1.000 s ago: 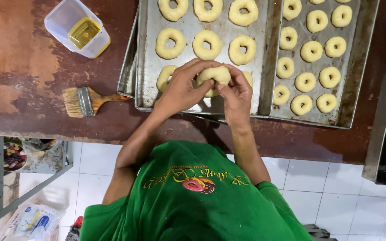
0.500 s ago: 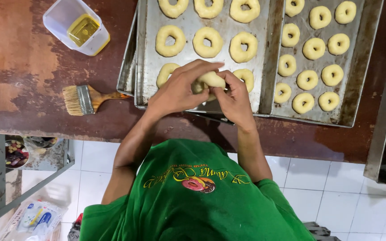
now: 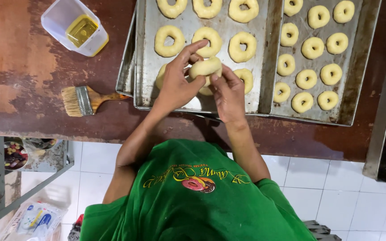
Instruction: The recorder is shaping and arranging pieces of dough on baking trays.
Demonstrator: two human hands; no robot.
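Head view looks straight down at two bare hands that meet over a big metal tray (image 3: 148, 58). Both hands hold one piece of dough (image 3: 205, 68) between them. The left hand (image 3: 177, 82) has its fingers curled round the left side of the dough, and one long finger reaches over the top. The right hand (image 3: 229, 93) pinches the right side with its fingertips. The dough is a soft pale lump, lifted just above the near edge of the big tray.

Dough rings (image 3: 242, 47) lie flat in rows on the big tray, all around the hands. One ring sits just right of the held dough. A second tray (image 3: 358, 67) touches the right side of the big tray and has smaller rings (image 3: 312, 47) in rows.

Left of the big tray, a brush (image 3: 86, 100) with a wooden handle lies on the brown table (image 3: 18, 76). Farther left and up is a clear plastic tub (image 3: 74, 27) with yellow oil inside.

The person wears a green shirt (image 3: 193, 201).
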